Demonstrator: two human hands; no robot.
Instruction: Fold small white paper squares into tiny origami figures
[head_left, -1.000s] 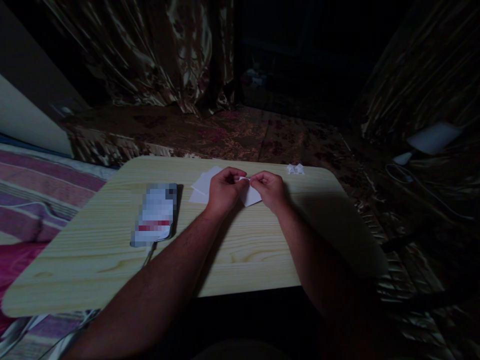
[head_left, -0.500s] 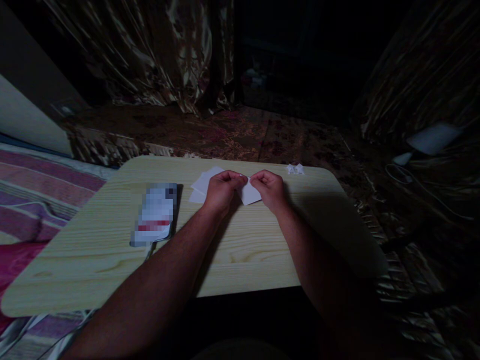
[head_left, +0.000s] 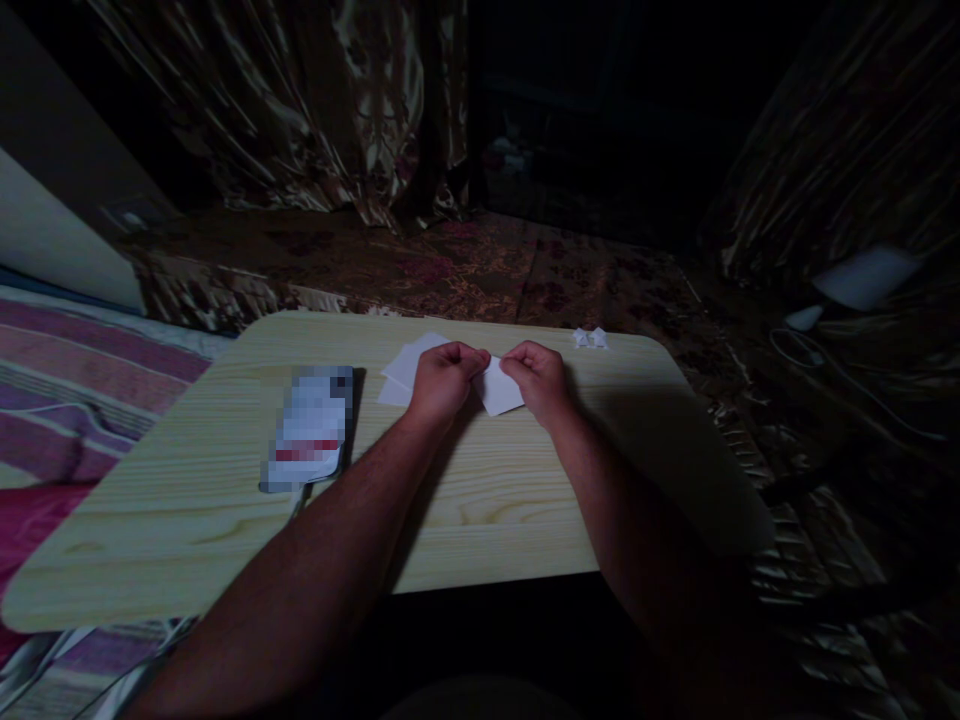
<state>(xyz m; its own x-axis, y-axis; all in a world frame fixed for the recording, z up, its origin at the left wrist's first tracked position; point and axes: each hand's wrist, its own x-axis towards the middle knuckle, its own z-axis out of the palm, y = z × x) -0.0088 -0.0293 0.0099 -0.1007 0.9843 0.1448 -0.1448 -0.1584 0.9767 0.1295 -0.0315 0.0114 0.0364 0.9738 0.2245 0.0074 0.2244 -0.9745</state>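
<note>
Between my hands is a white sheet of paper (head_left: pixel 498 390), a corner of it pointing toward me. My left hand (head_left: pixel 448 378) pinches its left side with thumb and curled fingers. On the opposite side my right hand (head_left: pixel 537 372) grips the paper in the same way, a short gap from the left. More white paper sheets (head_left: pixel 405 372) lie overlapping on the table, partly hidden behind my left hand. Two small folded white paper pieces (head_left: pixel 590 338) stand side by side near the far edge, right of my right hand.
A light wood-grain table (head_left: pixel 510 500) carries everything. A phone (head_left: pixel 311 425), its surface blurred out, lies to the left with a cable running from its near end. Striped bedding (head_left: pixel 67 380) is at the left, patterned curtains (head_left: pixel 375 110) behind, and a pale lamp-like object (head_left: pixel 866 278) at the right.
The paper between my hands has shifted very slightly toward me. Both hands keep their pinch and nearly the same place; the other things have not moved.
</note>
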